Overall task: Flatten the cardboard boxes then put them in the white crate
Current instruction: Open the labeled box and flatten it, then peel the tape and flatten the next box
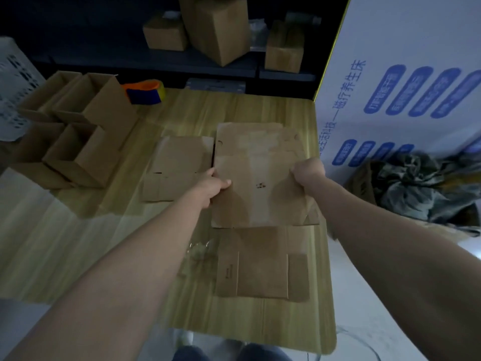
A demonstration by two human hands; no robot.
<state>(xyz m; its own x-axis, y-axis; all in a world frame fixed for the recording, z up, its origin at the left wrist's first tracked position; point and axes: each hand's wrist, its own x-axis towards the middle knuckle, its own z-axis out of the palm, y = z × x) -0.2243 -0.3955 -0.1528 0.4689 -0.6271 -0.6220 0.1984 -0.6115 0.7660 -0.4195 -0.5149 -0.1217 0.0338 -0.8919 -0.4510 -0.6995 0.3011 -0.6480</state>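
Note:
A flattened brown cardboard box (pixel 260 175) lies over the middle of the wooden table (pixel 104 230). My left hand (pixel 217 182) grips its left edge and my right hand (pixel 308 173) grips its right edge. To its left lies a second flat box (pixel 177 168), and a third flat box (pixel 263 272) rests nearer to me, partly under the held one. Several open, unflattened boxes (pixel 78 131) stand in a cluster at the table's left. The white crate (pixel 15 82) with perforated walls stands at the far left edge.
A tape dispenser (pixel 147 91) in orange, blue and yellow sits at the table's back. More upright boxes (pixel 216 27) stand on a dark shelf behind. A large white printed carton (pixel 406 82) and a dark crumpled bundle (pixel 421 186) flank the right side.

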